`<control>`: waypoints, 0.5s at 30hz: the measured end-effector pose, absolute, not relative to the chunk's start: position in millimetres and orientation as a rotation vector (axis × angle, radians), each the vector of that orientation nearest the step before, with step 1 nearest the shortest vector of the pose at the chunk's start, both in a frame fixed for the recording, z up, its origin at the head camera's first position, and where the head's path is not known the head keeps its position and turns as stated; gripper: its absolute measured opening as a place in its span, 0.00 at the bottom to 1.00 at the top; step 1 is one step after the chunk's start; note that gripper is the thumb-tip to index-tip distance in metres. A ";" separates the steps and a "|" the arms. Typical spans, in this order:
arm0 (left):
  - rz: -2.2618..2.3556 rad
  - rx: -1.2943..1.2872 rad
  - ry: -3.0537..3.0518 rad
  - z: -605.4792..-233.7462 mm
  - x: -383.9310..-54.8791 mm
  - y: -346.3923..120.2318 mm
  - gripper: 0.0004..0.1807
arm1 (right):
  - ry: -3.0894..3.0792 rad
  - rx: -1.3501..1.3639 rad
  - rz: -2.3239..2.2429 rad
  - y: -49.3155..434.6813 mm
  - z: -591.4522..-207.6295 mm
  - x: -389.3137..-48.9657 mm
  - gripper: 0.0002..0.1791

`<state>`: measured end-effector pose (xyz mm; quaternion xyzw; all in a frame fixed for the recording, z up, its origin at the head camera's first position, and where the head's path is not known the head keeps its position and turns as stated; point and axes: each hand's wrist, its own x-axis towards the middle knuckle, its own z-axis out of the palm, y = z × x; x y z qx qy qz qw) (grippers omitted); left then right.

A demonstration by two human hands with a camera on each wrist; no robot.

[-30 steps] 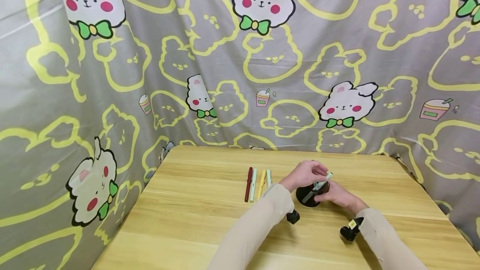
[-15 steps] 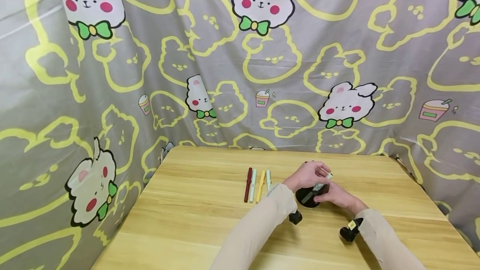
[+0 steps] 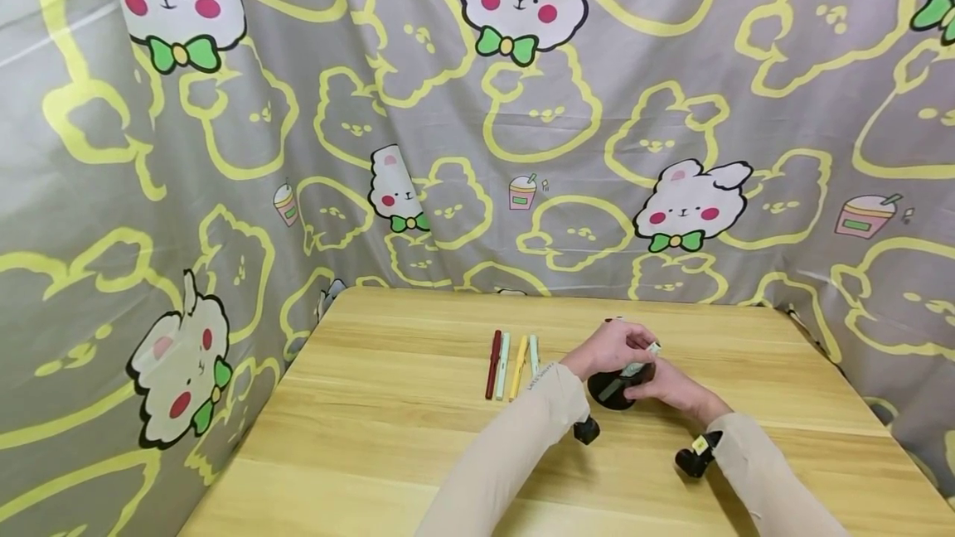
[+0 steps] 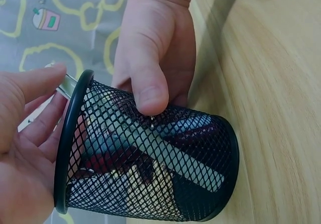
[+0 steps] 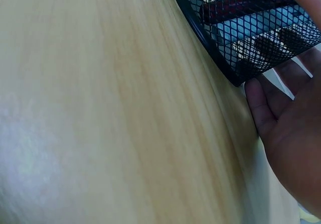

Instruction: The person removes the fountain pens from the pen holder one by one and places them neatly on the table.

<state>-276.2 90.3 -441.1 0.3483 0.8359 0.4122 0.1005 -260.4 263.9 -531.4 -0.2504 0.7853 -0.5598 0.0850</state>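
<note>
"So, what is the left hand [image 3: 615, 346] doing?"

"It is nearly closed, thumb and fingers pinching the top of a pale green pen [image 3: 653, 349]. The rest of that pen slants down inside a black mesh cup [image 4: 150, 156]; you can see it through the wire from the left wrist."

"And the right hand [image 3: 675, 388]?"

"Curled round the cup, thumb pressed on the near side of the mesh, fingers around the right. Other things show inside, a dark red one among them, but the mesh blurs the details."

"Does the cup stand on the table [image 3: 358, 421]?"

"It's over the right half, its base close to the wood; whether it rests flat, I can't tell."

"What else is there?"

"Left of the hands, four pens lie side by side: a dark red pen [image 3: 493, 365], a mint pen [image 3: 503, 366], a yellow pen [image 3: 519, 368] and, partly behind the left sleeve [image 3: 515, 454], another mint one. The tabletop is light, streaky wood grain."

"And the room?"

"A grey curtain [image 3: 462, 131] hangs along the far and left sides, printed with yellow outlines, white bunnies in green bows, and pink drink cups."
</note>
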 end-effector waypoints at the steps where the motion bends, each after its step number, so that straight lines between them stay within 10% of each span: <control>1: 1.216 1.032 2.472 -440.9 -276.1 89.8 0.10 | 2.344 -0.743 -1.664 264.0 -531.1 -260.4 0.42; 15: 1.271 0.962 2.464 -439.6 -276.3 84.2 0.09 | 2.319 -0.760 -1.691 263.7 -531.7 -260.3 0.44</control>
